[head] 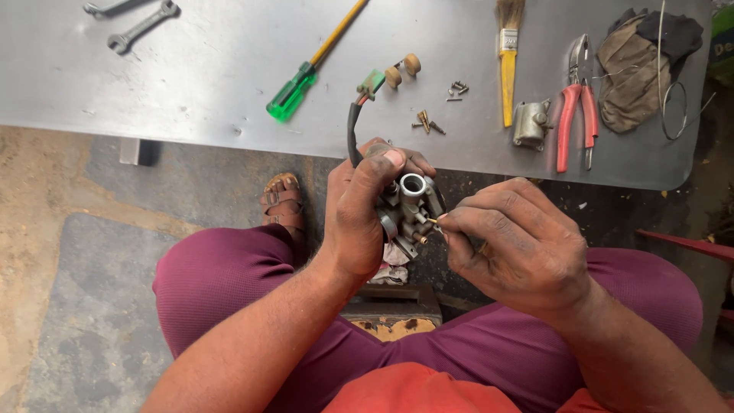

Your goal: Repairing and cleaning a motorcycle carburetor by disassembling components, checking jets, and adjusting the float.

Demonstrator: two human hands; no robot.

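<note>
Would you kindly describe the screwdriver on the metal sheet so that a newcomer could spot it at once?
Start from the grey metal sheet lying across the top of the view. Near its middle, left of the yellow-handled brush, lies the screwdriver, slanting from upper right down to lower left. It alone has a clear green handle with a yellow shaft; the spanners farther left are bare metal.

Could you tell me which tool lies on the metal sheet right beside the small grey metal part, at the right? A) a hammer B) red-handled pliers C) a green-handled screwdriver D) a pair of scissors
B: the red-handled pliers lie on the metal sheet just right of the small grey metal part; the green-handled screwdriver lies far to the left.
</note>
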